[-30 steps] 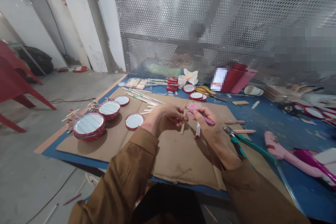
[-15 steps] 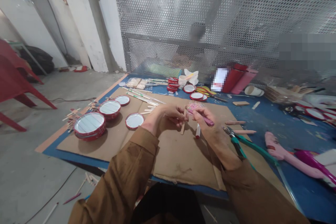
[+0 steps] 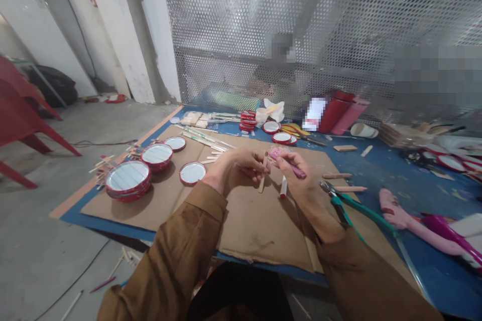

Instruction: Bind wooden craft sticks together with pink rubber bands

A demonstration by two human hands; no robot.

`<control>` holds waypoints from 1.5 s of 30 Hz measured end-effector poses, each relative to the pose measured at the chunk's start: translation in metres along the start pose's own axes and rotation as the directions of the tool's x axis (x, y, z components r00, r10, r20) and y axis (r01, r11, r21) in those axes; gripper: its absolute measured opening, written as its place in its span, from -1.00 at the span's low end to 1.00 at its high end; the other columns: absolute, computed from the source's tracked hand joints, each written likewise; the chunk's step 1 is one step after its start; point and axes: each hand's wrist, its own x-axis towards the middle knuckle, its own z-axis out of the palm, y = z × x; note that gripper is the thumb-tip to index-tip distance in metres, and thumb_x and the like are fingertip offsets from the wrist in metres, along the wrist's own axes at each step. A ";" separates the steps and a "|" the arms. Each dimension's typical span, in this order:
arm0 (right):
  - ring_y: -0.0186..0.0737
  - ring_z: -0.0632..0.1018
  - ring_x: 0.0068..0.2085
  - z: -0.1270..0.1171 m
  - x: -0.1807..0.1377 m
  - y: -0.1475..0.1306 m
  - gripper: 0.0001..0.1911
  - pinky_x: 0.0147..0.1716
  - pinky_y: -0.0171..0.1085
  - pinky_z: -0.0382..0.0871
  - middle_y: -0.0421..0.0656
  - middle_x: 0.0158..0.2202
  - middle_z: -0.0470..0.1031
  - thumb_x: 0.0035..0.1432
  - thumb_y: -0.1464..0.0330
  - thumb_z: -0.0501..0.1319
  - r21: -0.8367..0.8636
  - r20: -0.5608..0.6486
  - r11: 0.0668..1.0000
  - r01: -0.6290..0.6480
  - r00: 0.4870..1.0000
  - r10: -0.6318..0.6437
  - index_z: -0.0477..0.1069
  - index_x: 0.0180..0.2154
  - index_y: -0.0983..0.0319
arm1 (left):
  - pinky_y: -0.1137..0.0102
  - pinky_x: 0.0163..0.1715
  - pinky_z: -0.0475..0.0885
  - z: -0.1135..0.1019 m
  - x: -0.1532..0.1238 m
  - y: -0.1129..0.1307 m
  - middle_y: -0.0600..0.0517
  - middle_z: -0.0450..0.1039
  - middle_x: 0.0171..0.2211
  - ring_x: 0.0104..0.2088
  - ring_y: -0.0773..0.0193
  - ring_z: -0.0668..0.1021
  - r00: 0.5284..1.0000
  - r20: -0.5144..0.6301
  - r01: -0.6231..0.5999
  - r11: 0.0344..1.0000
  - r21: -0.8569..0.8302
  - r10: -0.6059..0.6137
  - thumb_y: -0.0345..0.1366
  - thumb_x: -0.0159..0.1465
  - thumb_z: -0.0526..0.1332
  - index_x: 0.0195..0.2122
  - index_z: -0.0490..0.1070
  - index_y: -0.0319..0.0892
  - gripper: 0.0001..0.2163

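Observation:
My left hand (image 3: 248,163) pinches a wooden craft stick (image 3: 262,180) upright over the cardboard sheet (image 3: 256,225). Closed around a slim purple pen-like tool (image 3: 298,171) is my right hand (image 3: 299,175); fingers hide part of the tool, so its exact kind is unclear. Its far end is close to the stick, and I cannot tell whether they touch. Just behind lies a clear bag with small pink pieces (image 3: 280,152). Between the hands, a white tube with a red end (image 3: 283,188) rests on the cardboard. Several loose craft sticks (image 3: 214,156) are beyond my left wrist.
Red-rimmed round tins (image 3: 128,180) stand at left, with a round lid (image 3: 193,173) nearer me. Green-handled pliers (image 3: 339,203) and a pink glue gun (image 3: 399,213) lie at right. Bottles (image 3: 337,113) and a phone (image 3: 315,114) stand before the perforated metal screen (image 3: 226,35).
My right hand has shifted very slightly, and the purple tool's far end sits a little differently by the stick. My left hand still pinches the craft stick.

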 end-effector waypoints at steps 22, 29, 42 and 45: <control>-0.11 0.62 -0.24 -0.001 0.001 -0.005 -0.73 -0.16 -0.16 0.51 -0.12 -0.29 0.62 0.26 0.11 0.22 -0.026 0.016 0.998 0.050 0.999 -0.049 0.51 -0.29 0.16 | 0.40 -0.25 0.55 -0.001 0.001 0.002 0.03 0.55 -0.52 -0.48 0.35 0.60 1.000 0.006 0.007 1.000 -0.007 -0.007 -0.28 0.00 0.59 -0.41 0.49 -0.26 -0.70; -0.13 0.60 -0.29 -0.002 0.000 -0.005 -0.75 -0.22 -0.17 0.50 -0.15 -0.34 0.60 0.25 0.12 0.21 -0.029 0.006 0.999 0.045 0.999 -0.045 0.49 -0.30 0.16 | 0.42 -0.30 0.54 0.000 0.000 0.002 0.06 0.55 -0.53 -0.51 0.36 0.59 1.000 0.015 -0.005 1.000 -0.008 0.005 -0.30 0.02 0.57 -0.40 0.50 -0.23 -0.73; -0.20 0.52 -0.38 0.000 -0.001 -0.005 -0.72 -0.35 -0.24 0.40 -0.18 -0.41 0.56 0.25 0.11 0.21 -0.020 0.003 0.999 0.032 0.999 -0.032 0.47 -0.37 0.16 | 0.42 -0.31 0.55 0.001 0.002 0.002 0.11 0.51 -0.54 -0.50 0.37 0.58 1.000 -0.011 0.027 0.999 0.034 -0.026 -0.24 0.03 0.57 -0.43 0.49 -0.21 -0.72; -0.19 0.53 -0.37 -0.001 -0.001 -0.005 -0.72 -0.32 -0.23 0.43 -0.18 -0.40 0.56 0.25 0.11 0.21 -0.033 -0.001 0.999 0.034 0.999 -0.034 0.48 -0.36 0.16 | 0.44 -0.34 0.55 0.001 0.003 0.002 0.11 0.52 -0.56 -0.52 0.38 0.57 1.000 0.000 0.020 0.999 0.032 -0.020 -0.24 0.01 0.57 -0.47 0.47 -0.21 -0.71</control>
